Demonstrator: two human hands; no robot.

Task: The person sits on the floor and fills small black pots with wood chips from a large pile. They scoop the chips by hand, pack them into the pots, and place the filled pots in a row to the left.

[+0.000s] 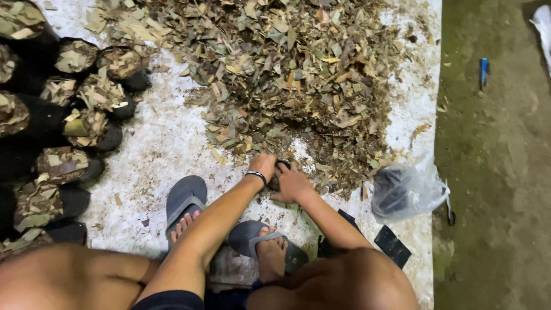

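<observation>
The head camera looks straight down at a person squatting on a white plastic sheet (160, 143) spread on the ground. Both hands meet at the near edge of a big pile of dry brown and green chopped leaves (287, 74). The left hand (264, 166), with a thin black band on its wrist, and the right hand (291, 183) are pressed together around a small black plastic bag (279, 172). Only a bit of this bag shows between them, so it sits right at the foot of the leaf pile, just in front of the person's feet. The fingers of both hands curl on the bag, closed around it. The feet wear 2 grey rubber flip-flops (185, 198), set flat on the sheet close under the arms. On the left side stand many filled black bags packed with leaf bits (94, 95), crowded side by side in rows, with their open tops up. On the right, near the sheet's edge, lies a clear plastic bag holding a stack of empty black bags (402, 192). A few flat black bags (392, 244) lie just beside the right knee. Past the sheet is bare dirt ground (493, 172) with a small blue pen-like thing (484, 69) lying on it, well apart from the hands.
</observation>
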